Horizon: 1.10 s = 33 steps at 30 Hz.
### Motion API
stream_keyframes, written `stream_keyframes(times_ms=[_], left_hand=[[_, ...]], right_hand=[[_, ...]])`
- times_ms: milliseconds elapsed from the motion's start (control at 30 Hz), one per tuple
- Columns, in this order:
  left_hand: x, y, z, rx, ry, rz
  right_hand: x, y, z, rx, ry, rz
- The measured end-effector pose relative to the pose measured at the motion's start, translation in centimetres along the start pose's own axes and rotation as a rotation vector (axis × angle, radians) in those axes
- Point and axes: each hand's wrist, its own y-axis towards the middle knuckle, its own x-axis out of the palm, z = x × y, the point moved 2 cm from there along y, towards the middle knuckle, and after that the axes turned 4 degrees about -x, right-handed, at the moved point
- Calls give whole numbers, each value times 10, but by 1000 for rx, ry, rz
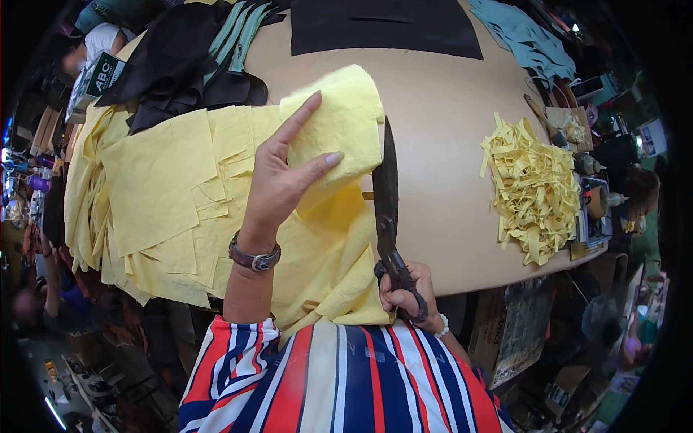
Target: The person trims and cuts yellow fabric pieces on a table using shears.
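My left hand [283, 173] lifts and pinches a folded piece of yellow cloth [339, 123], thumb on top and fingers behind it. A dark bracelet sits on that wrist. My right hand [408, 289] grips the handles of large dark scissors [386, 209], whose blades point away from me along the cloth's right edge. More of the same yellow cloth [325, 252] drapes down toward my striped top.
A stack of yellow cloth pieces [159, 187] covers the left of the tan table [440, 130]. A heap of yellow cut strips [530, 187] lies at the right. Black fabric [382, 25] and teal fabric [527, 36] lie at the far side. Clutter and bottles line the right edge.
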Motion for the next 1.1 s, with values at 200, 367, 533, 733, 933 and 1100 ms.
stream_keyframes(times_ms=[200, 367, 533, 733, 933, 1100], left_hand=[[5, -6, -4, 154, 192, -24], [4, -14, -1, 240, 350, -16], [5, -18, -3, 173, 273, -16], [3, -19, -4, 140, 265, 1], [2, -16, -7, 134, 239, -5], [1, -15, -6, 139, 240, -7]], right_hand=[[-2, 6, 3, -62, 3, -32], [8, 11, -4, -91, 72, 15], [9, 16, -2, -43, 61, 62], [11, 16, -5, -62, 55, 51], [12, 14, -4, -81, 33, 45], [13, 14, -5, -77, 23, 45]])
